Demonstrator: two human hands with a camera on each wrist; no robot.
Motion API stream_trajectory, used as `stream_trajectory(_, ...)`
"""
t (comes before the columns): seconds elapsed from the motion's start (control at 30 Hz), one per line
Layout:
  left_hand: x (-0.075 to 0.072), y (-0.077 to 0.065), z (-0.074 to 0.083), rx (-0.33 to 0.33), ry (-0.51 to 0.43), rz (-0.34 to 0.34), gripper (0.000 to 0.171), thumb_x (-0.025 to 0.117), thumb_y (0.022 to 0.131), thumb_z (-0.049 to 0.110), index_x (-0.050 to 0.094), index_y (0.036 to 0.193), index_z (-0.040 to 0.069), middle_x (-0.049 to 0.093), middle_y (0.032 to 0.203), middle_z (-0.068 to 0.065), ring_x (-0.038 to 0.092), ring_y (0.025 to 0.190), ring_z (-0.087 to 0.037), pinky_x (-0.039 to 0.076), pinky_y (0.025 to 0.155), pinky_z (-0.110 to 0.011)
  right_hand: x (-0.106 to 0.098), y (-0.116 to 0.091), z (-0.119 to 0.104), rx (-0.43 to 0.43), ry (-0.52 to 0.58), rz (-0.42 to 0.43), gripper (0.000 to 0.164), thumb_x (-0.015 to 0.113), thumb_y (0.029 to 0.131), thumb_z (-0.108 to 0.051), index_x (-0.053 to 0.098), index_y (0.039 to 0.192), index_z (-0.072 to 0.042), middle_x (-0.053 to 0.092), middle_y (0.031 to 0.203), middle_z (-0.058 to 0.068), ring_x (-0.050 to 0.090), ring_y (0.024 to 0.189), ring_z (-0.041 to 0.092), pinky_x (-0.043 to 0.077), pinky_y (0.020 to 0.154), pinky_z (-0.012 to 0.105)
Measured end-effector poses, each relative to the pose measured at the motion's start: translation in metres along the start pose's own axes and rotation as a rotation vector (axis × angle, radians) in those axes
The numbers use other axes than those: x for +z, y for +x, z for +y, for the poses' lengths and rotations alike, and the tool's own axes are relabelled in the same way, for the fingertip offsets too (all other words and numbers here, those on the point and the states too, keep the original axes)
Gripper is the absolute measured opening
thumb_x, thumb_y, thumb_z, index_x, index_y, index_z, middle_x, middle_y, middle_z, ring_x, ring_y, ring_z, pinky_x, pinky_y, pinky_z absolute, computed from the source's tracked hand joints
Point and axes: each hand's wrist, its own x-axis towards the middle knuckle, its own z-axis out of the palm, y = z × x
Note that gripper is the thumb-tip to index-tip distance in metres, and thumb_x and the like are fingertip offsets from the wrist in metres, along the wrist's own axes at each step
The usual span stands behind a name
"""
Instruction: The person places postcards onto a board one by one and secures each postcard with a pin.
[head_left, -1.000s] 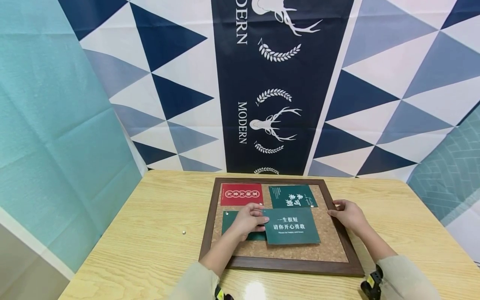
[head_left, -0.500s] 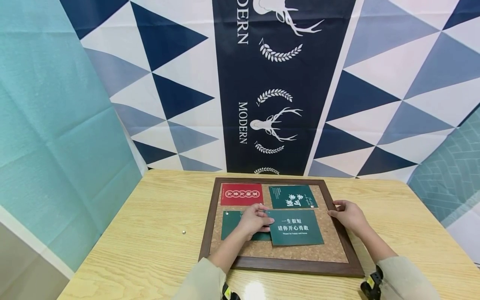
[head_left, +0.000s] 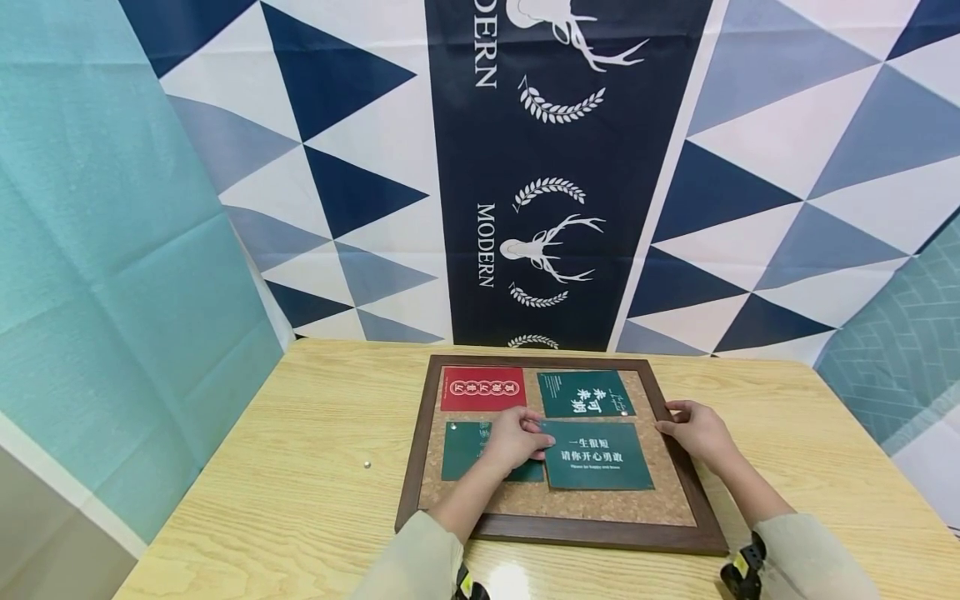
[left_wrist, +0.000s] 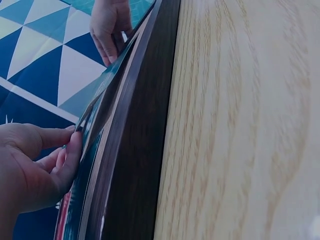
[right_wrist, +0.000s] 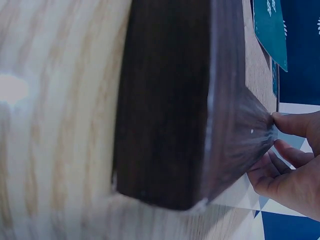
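A cork board in a dark wooden frame (head_left: 678, 475) lies flat on a wooden table (head_left: 300, 433). On it lie a red card (head_left: 482, 388), a green card (head_left: 587, 393) at top right and another green card (head_left: 461, 450) at bottom left. My left hand (head_left: 516, 439) pinches the left edge of a green card with white writing (head_left: 600, 455), at the board's lower right. In the left wrist view my left hand (left_wrist: 40, 165) has its fingertips on that card's raised edge (left_wrist: 102, 95). My right hand (head_left: 693, 429) grips the frame's right side, fingers at its edge (right_wrist: 295, 170).
A small metal pin (head_left: 367, 463) lies on the table left of the frame. Pins sit in the cork (head_left: 625, 411). A patterned cloth backdrop (head_left: 540, 167) hangs right behind the table and curves round both sides.
My left hand has slid the green card to the right and squared it up under the top right card. The right hand has stayed on the frame.
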Motion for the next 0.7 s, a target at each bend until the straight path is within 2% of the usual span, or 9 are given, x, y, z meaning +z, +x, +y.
stream_trajectory(0.33,0.008,0.002,0.004,-0.047,0.070,0.026,0.031,0.072,0.070,0.007,0.059,0.099,0.005,0.052,0.075,-0.003,0.055,0.047,-0.010,0.050,0.046,-0.023,0.001,0.001,0.001,0.000,-0.001,0.004,0.053,0.056,0.085,-0.020,0.039,0.124,0.011,0.050,0.105,0.029,0.055,0.085,0.030,0.047,0.060,0.030)
stream_trajectory(0.47,0.011,0.003,0.005,-0.055,0.091,0.035,0.030,0.072,0.070,0.007,0.059,0.097,0.003,0.051,0.074,-0.003,0.056,0.047,-0.011,0.049,0.046,-0.023,0.001,0.002,0.001,0.012,0.000,0.008,0.054,0.056,0.085,-0.021,0.039,0.124,0.011,0.049,0.105,0.029,0.054,0.084,0.031,0.047,0.061,0.032)
stream_trajectory(0.7,0.014,0.004,0.011,-0.038,0.177,0.055,0.026,0.072,0.070,0.006,0.059,0.093,0.003,0.053,0.071,-0.002,0.057,0.046,-0.012,0.047,0.044,-0.020,0.001,0.001,0.000,0.025,0.006,0.008,0.053,0.056,0.085,-0.021,0.039,0.124,0.011,0.049,0.104,0.027,0.053,0.082,0.029,0.046,0.060,0.031)
